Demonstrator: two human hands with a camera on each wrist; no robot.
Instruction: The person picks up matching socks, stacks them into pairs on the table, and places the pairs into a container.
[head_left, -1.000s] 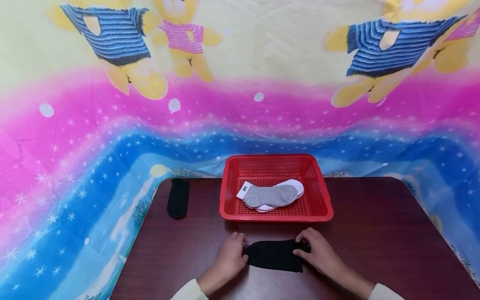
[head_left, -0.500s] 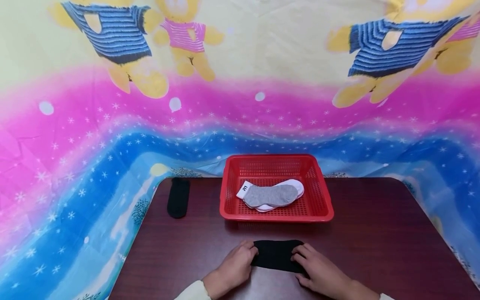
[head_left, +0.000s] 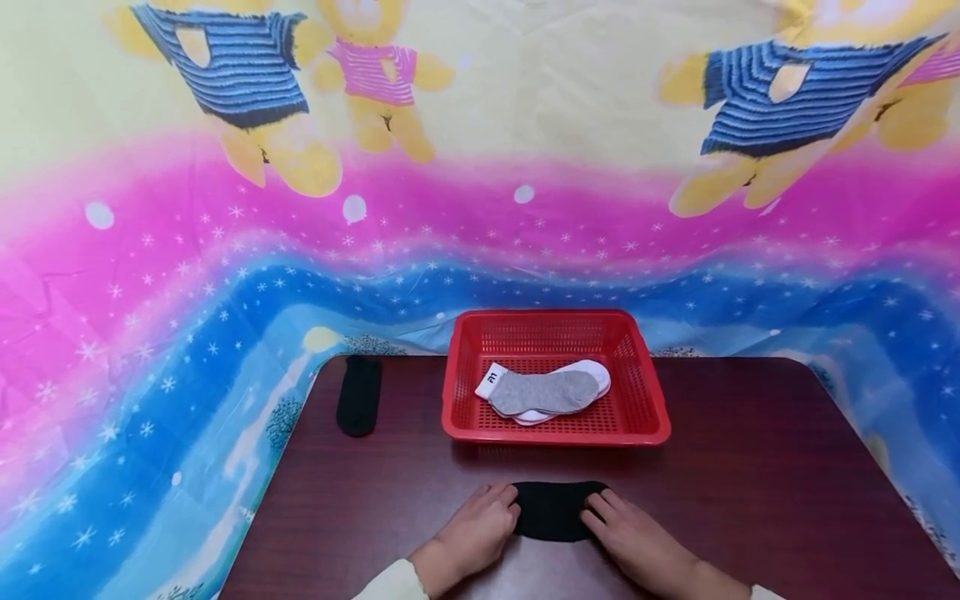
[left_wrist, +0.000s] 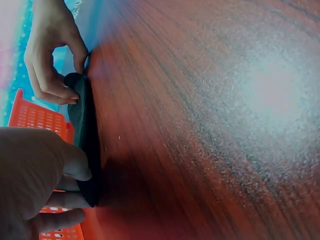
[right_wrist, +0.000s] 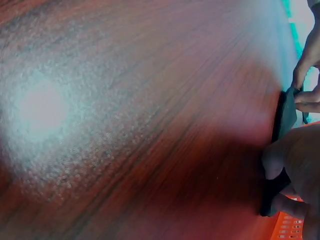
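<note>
A black sock [head_left: 553,511] lies crosswise on the table in front of the basket, between my two hands. My left hand [head_left: 480,523] pinches its left end; in the left wrist view the thumb is on the near side of the black fabric and the fingers on the far side. At the right end my right hand [head_left: 637,533] grips the sock with curled fingers, and the right wrist view shows its thumb against the black edge [right_wrist: 269,197]. Both ends of the sock are partly hidden under the fingers.
Beyond the sock stands a red plastic basket [head_left: 555,437], holding grey socks [head_left: 543,392] on top of white socks [head_left: 592,371]. Another black sock [head_left: 358,398] lies at the table's back left. A printed cloth [head_left: 480,200] hangs behind the dark wooden table [head_left: 750,467].
My left hand has moved right and taken hold of the sock's left end. My right fingers have curled over the right end, and the sock's visible length is shorter.
</note>
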